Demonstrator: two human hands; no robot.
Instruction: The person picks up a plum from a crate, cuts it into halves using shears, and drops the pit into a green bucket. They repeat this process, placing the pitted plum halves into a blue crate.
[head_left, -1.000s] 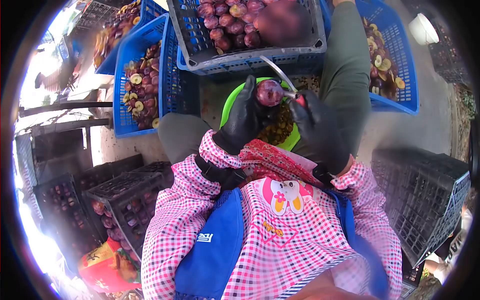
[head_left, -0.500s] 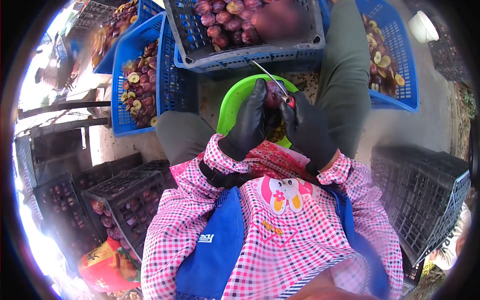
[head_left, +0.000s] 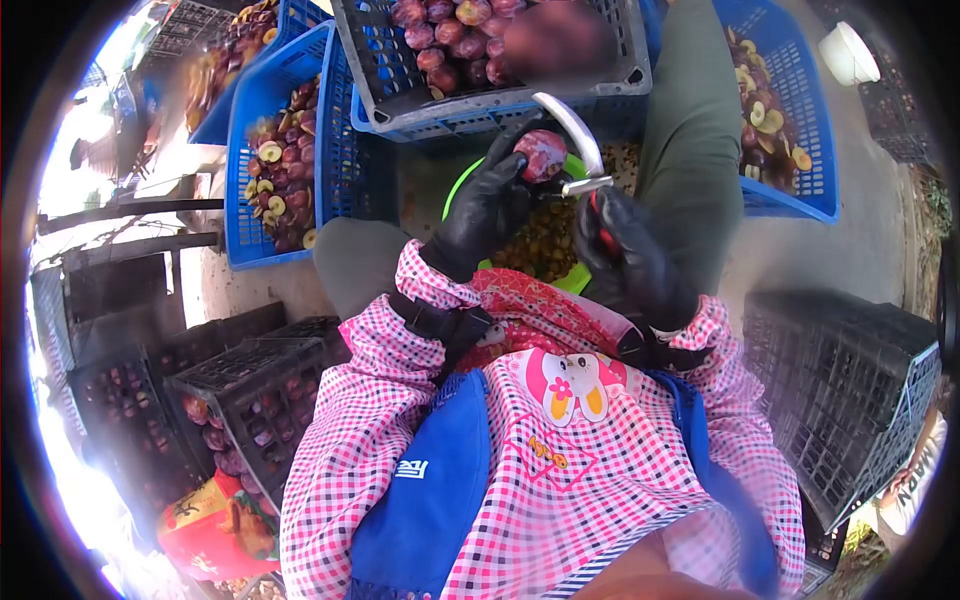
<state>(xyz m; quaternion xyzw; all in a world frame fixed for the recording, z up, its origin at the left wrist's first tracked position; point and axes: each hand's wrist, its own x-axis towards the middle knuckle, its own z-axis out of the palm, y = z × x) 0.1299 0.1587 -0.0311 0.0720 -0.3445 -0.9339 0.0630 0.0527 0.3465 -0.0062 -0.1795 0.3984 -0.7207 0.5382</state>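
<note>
My left hand (head_left: pixel 484 208), in a black glove, holds a reddish-purple plum (head_left: pixel 541 155) between thumb and fingers. Wrapped around a red handle is my right hand (head_left: pixel 632 245), also black-gloved. The handle belongs to a knife (head_left: pixel 576 128) whose curved, shiny blade points up and away from me, with a metal crosspiece near its base. The blade stands just right of the plum, apart from it. Beneath both hands sits a lime-green basin (head_left: pixel 573 282) between my legs, with many small brownish-yellow pieces (head_left: pixel 538 243) inside.
Ahead, a black crate (head_left: pixel 375 100) of whole plums rests on a blue crate. Blue crates of cut plums stand at left (head_left: pixel 240 215) and right (head_left: pixel 815 195). Black crates flank me at lower left (head_left: pixel 255 380) and lower right (head_left: pixel 840 390). A white container (head_left: pixel 848 55) is at upper right.
My hands have moved apart. The plum has shifted up and slightly left, and the knife has come away from it, its blade now swung to the right and showing its broad side.
</note>
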